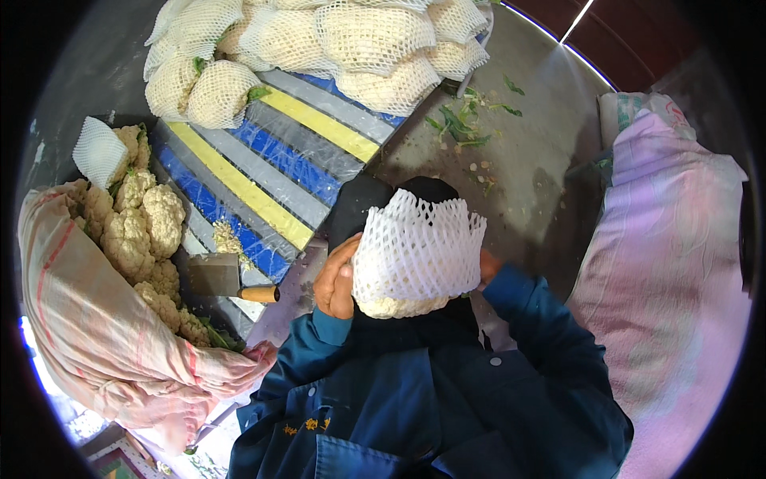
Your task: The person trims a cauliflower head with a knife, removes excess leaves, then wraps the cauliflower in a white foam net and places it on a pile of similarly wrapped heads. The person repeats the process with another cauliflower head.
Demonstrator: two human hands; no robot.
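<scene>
A cauliflower head (404, 307) is held over my lap, mostly covered by a white foam net sleeve (419, 248) whose jagged open end points away from me. My left hand (336, 280) presses against the left side of the net and the cauliflower, thumb along it. On the other side, my right hand (489, 268) grips the net's right edge, its fingers mostly hidden behind the net. A cleaver (215, 275) with a wooden handle lies on the striped table to the left.
Netted cauliflowers (374, 36) are piled on the striped table (281, 161). Bare cauliflowers (128, 239) lie at the left beside a cream cloth (96, 299). Leaf scraps (458, 124) litter the floor. A pinkish cloth (652, 269) covers something at the right.
</scene>
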